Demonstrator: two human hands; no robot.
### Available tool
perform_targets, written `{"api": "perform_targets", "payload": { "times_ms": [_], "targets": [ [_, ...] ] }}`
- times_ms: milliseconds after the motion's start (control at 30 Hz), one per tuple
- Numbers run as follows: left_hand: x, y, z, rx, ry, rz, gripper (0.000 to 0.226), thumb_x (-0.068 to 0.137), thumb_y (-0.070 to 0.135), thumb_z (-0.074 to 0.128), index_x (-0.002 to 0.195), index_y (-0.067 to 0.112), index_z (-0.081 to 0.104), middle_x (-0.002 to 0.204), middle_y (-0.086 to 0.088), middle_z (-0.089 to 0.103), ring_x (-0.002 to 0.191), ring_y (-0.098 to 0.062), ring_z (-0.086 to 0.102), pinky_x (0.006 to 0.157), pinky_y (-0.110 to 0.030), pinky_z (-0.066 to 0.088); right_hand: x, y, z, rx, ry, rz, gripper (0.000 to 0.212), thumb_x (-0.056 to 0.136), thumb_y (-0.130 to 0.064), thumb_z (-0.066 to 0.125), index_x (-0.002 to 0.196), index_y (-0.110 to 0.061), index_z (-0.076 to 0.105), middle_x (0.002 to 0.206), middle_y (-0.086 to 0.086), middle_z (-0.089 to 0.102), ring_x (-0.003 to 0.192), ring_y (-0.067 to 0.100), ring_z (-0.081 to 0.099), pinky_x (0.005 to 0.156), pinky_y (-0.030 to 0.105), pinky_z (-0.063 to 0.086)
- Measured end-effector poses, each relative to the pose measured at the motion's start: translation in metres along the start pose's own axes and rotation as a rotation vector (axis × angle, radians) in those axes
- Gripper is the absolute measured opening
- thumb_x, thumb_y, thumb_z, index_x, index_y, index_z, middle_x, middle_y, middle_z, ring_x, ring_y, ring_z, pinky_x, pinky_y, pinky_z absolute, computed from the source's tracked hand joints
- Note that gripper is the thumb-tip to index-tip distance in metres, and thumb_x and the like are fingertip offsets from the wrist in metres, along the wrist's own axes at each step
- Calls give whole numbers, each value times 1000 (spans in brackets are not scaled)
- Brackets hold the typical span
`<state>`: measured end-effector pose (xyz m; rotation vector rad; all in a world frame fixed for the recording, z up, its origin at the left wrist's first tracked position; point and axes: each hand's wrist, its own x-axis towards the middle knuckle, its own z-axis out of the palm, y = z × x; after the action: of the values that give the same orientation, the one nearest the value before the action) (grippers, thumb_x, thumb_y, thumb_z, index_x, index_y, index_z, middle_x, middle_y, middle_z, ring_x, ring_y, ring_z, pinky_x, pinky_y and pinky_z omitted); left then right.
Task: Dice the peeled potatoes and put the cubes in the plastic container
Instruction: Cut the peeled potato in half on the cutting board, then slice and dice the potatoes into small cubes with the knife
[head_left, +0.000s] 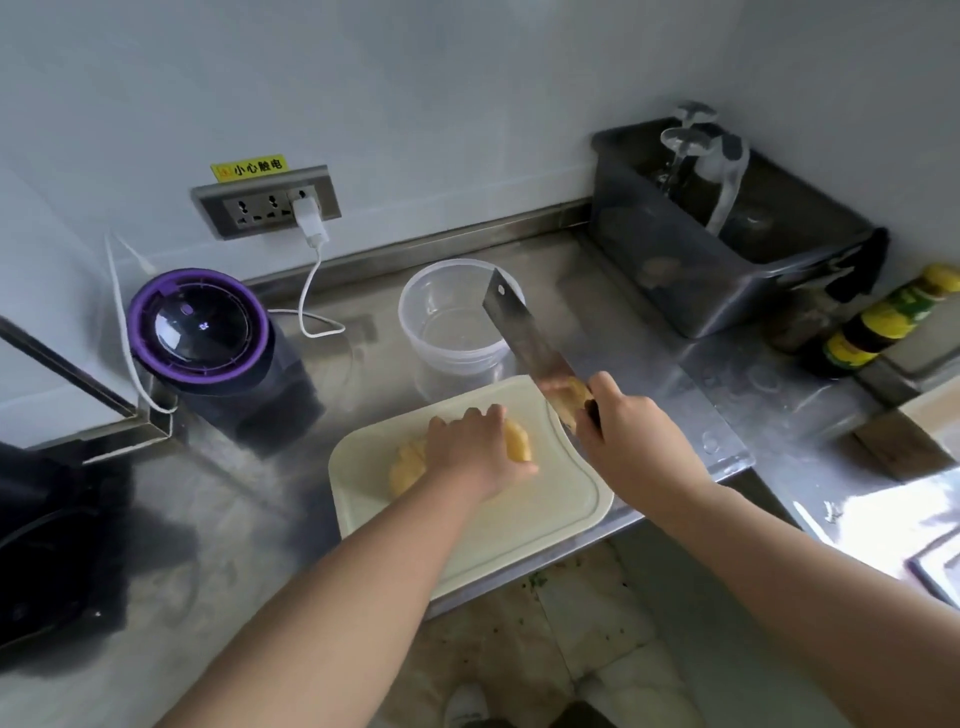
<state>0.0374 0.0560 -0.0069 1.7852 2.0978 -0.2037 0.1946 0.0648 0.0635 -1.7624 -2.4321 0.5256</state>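
Clear round plastic container (431, 312) sits empty behind the white cutting board (545, 509), where the left hand (475, 447) curls over yellow peeled potato (517, 441) and the right hand (628, 436) grips a steel cleaver (524, 338).

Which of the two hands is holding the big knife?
The right hand grips the cleaver; the left hand only holds the potato on the cutting board.

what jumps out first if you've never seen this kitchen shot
The big cleaver in the right hand stands out, its blade crossing the clear plastic container. Below it, the left hand holds a cut yellow potato on the white cutting board; a purple-rimmed appliance stands at the left.
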Motion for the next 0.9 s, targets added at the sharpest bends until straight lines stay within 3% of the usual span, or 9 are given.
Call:
{"api": "perform_targets", "payload": {
  "times_ms": [133,300,400,533,633,767,900],
  "targets": [
    [-3,-2,2,-150,60,8,66,82,53,59,135,21,35,132,-4,47,121,-27,51,99,-38,37,1,8,-2,13,-12,14,16,103,-26,36,93,-14,36,64,1,49,53,19,47,45,29,27],
    [-6,5,7,-511,160,21,65,76,27,68,131,21,32,130,-2,36,113,-28,51,80,-31,39,4,14,-4,23,-1,28,19,103,-28,36,92,-12,37,66,3,51,55,22,48,45,30,27],
    [-2,12,16,-471,176,77,74,77,22,69,139,21,28,134,-5,29,112,-29,51,77,-29,39,7,17,-3,14,-3,27,19,103,-29,36,95,-13,38,66,2,51,56,22,49,46,30,28],
    [-3,10,26,-380,229,48,67,79,34,70,133,18,35,130,-7,31,107,-30,53,85,-33,46,7,19,-2,12,-17,23,19,103,-30,36,92,-14,36,64,0,49,54,19,46,45,29,27],
    [-9,6,27,-181,240,18,66,82,43,65,133,18,33,129,-4,36,108,-29,54,91,-33,42,7,19,1,20,-33,17,18,103,-28,36,92,-14,35,63,0,46,53,19,44,45,30,26],
    [-11,-3,26,10,203,-3,64,86,52,57,134,17,35,129,-4,43,113,-24,53,99,-33,36,3,17,5,-11,-71,-12,13,104,-27,36,95,-18,32,63,-6,43,52,11,42,44,26,24],
    [-4,-13,13,35,67,70,63,89,46,55,143,23,33,136,-4,47,122,-25,50,103,-36,33,-1,16,9,-58,-104,-40,8,105,-28,35,103,-20,33,63,-8,42,52,8,42,43,22,24]
  ]
}}
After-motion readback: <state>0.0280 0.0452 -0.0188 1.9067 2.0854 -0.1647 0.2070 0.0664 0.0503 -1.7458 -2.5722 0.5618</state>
